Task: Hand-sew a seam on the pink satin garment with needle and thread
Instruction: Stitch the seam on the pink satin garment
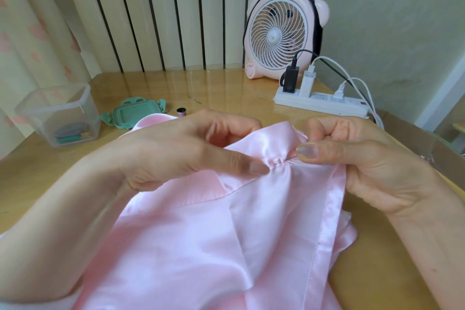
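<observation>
Pink satin garment (201, 246) fills lower centre of frame, draped over near table edge and running up to both hands at mid-frame. Folded hem band runs straight from under right hand (364, 158) down to bottom edge, right of centre; a loose ruffle spills past it onto bare wood.

Left hand (181, 151): thumb flat on top of cloth, fingers curled beneath, pinching satin just left of a small gathered pucker. Right hand: thumb tip and curled fingers pinch cloth just right of same pucker. Thin dark line (289, 158) between pucker and right thumb; too small to tell needle from thread.

Table (226, 88), glossy wood:
- upper left: clear plastic box (57, 113) near left edge, small items inside
- beside it: green lid (136, 113), then thread spool (180, 112), upright, just above left hand
- upper right: pink fan (284, 30) at far edge; power strip (319, 102) in front of it, chargers plugged in, cables trailing right

Open surface: band between hands and fan, centre of frame, and strip along lower right beside hem
</observation>
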Demonstrator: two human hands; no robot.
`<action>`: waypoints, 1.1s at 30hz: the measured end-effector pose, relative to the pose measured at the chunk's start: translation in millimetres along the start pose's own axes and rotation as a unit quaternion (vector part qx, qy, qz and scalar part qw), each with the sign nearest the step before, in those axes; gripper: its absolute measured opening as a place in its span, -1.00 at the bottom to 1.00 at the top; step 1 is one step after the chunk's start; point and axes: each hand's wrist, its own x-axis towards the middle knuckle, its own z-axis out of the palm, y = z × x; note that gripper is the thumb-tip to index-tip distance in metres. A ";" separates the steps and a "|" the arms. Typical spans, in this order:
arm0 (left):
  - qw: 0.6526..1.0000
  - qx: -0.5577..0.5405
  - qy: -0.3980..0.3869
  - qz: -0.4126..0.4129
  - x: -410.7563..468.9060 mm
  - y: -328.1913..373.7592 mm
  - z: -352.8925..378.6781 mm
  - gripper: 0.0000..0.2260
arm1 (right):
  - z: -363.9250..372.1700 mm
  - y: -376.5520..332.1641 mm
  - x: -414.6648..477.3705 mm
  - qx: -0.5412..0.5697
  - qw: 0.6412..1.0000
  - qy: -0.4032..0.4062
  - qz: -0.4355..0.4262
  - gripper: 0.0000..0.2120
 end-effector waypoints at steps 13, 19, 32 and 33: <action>1.000 0.021 0.000 0.002 0.6 2.8 2.1 -0.74 | 1.8 1.3 -0.4 -0.004 1.000 0.002 0.000 -0.84; 1.000 0.020 0.010 -0.016 0.3 1.6 1.4 -0.67 | -2.0 2.6 0.5 0.003 1.000 -0.019 -0.002 -0.82; 0.999 0.023 0.023 -0.027 -0.2 1.7 1.5 -0.70 | -2.0 5.3 2.1 0.012 1.000 -0.020 0.000 -0.84; 0.999 0.026 0.024 -0.026 0.1 2.1 1.8 -0.69 | -0.7 5.6 2.3 0.018 1.000 -0.017 0.000 -0.84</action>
